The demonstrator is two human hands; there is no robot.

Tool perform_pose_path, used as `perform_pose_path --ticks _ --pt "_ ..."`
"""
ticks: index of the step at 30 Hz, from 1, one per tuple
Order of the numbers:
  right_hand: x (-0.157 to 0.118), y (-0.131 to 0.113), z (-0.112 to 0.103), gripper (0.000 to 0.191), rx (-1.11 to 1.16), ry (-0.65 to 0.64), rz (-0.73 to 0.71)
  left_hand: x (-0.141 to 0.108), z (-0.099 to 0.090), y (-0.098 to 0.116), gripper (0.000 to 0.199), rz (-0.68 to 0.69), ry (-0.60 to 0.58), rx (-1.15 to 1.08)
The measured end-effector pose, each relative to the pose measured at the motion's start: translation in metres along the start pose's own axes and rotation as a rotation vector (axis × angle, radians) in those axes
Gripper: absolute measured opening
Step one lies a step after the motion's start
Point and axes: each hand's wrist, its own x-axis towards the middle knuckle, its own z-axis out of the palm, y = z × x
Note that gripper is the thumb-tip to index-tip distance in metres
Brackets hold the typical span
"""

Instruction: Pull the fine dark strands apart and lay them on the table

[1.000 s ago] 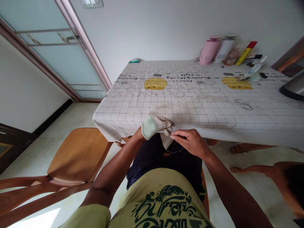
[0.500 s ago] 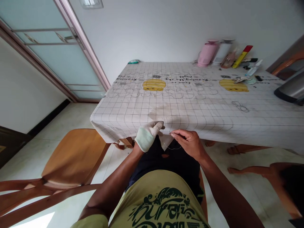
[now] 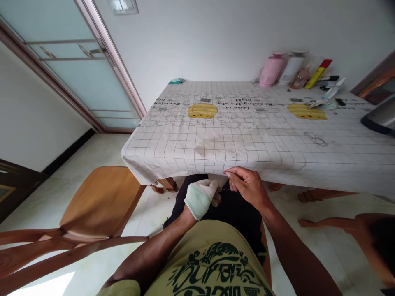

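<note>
My left hand (image 3: 205,195) wears a white glove with a mint cuff and is closed low over my lap, just below the table edge. Beside it to the right, my bare right hand (image 3: 247,185) pinches something very thin between thumb and forefinger at the edge of the tablecloth (image 3: 173,144). A fine pale strand (image 3: 225,189) stretches across the short gap between the two hands. Whether it is thread or wire I cannot tell. The gloved fingertips are partly hidden.
A loose thin coil (image 3: 314,139) lies on the table's right side, near a metal kettle (image 3: 382,115). Along the wall stand a pink bottle (image 3: 272,70), a white bottle (image 3: 291,69) and a yellow-red tube (image 3: 319,74). A wooden chair (image 3: 101,197) stands left.
My left hand has come down and back from the table edge toward my lap. The pale hanging piece between the hands no longer shows. My right hand has hardly moved.
</note>
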Motion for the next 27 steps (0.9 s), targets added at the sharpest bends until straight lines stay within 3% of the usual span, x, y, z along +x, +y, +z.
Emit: perform_pose_path --ticks 3,6,12,15,21,27 --pt "-0.002 -0.001 0.002 0.025 0.044 -0.030 0.013 -0.001 -0.005 -0.002 0.033 -0.001 0.038 0.041" --pt "-0.002 0.002 0.005 0.026 0.074 -0.048 0.033 -0.001 -0.010 -0.010 0.035 0.014 0.003 0.042" --pt "-0.004 0.003 0.002 0.030 0.063 -0.011 0.072 -0.010 -0.024 -0.020 0.045 0.175 -0.087 0.020" --pt "-0.006 0.002 0.001 0.030 0.066 -0.015 0.069 -0.018 -0.027 -0.021 0.046 0.200 -0.051 0.020" --pt "-0.003 -0.002 0.015 0.033 0.057 -0.094 0.098 -0.017 -0.022 -0.022 0.030 0.117 0.018 -0.079" --pt "0.014 -0.018 0.035 0.033 0.072 -0.152 0.040 -0.016 -0.039 -0.018 0.027 0.111 0.130 -0.161"
